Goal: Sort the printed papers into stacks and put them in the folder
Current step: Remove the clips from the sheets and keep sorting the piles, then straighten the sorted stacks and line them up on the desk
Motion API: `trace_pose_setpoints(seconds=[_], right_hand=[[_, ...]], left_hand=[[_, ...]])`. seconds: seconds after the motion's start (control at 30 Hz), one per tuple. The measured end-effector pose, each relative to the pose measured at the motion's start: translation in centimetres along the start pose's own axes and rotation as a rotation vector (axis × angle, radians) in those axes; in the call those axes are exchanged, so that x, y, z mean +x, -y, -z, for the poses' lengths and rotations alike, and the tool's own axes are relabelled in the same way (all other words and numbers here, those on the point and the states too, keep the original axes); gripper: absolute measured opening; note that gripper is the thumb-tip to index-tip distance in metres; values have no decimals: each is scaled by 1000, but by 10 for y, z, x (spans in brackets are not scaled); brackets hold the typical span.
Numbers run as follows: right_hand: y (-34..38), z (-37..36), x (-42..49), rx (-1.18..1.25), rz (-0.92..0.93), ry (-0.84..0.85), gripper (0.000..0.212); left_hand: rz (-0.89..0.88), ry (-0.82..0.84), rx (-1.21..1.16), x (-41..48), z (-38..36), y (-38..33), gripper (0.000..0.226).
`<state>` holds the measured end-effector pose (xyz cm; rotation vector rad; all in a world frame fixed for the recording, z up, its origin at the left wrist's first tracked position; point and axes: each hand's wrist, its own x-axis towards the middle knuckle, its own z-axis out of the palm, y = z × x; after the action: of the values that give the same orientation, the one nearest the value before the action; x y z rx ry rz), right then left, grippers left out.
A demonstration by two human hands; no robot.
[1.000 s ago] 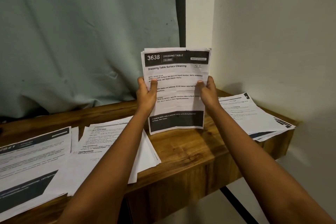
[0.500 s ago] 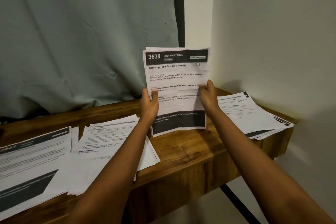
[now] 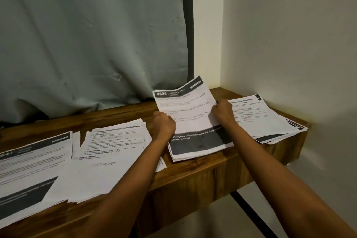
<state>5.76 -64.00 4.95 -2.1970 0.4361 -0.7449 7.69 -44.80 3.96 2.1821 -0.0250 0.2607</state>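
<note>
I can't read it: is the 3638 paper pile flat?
Almost: the white printed paper pile lies on the brown wooden table, top edge curled up.

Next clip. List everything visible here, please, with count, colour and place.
3638 stack: one, white with black bands, centre-right, lower end on the wood, top lifted.
right stack: one, white, table's far right corner.
middle stack: one, white, fanned, left of centre.
left stack: one, white with dark band, left edge.
table: one, brown wood.
curtain: one, grey-green, behind.
wall: cream, right.
left hand: grips 3638 stack's left edge.
right hand: grips its right edge.
</note>
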Motion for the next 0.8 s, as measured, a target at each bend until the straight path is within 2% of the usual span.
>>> trace_pose_setpoints(seconds=[0.13, 0.27, 0.37, 0.5, 0.6, 0.7, 0.8], right_hand=[[-22, -14, -17, -74, -64, 107, 29], [-36, -20, -31, -131, -79, 93, 31], [-37, -20, -38, -155, -60, 47, 28], [-40, -21, -38, -36, -58, 37, 30], [-43, -22, -36, 75, -97, 44, 36], [-44, -22, -35, 118, -135, 61, 38], [-47, -24, -31, 136, -145, 89, 39]], left_hand=[[32, 74, 45, -12, -10, 19, 40], [8, 120, 33, -4, -10, 32, 37], [-13, 91, 21, 13, -7, 40, 38], [-78, 38, 0, 39, 4, 44, 50], [-54, 25, -252, 55, 10, 50, 49], [90, 142, -609, 61, 11, 57, 45], [117, 211, -853, 64, 10, 55, 36]])
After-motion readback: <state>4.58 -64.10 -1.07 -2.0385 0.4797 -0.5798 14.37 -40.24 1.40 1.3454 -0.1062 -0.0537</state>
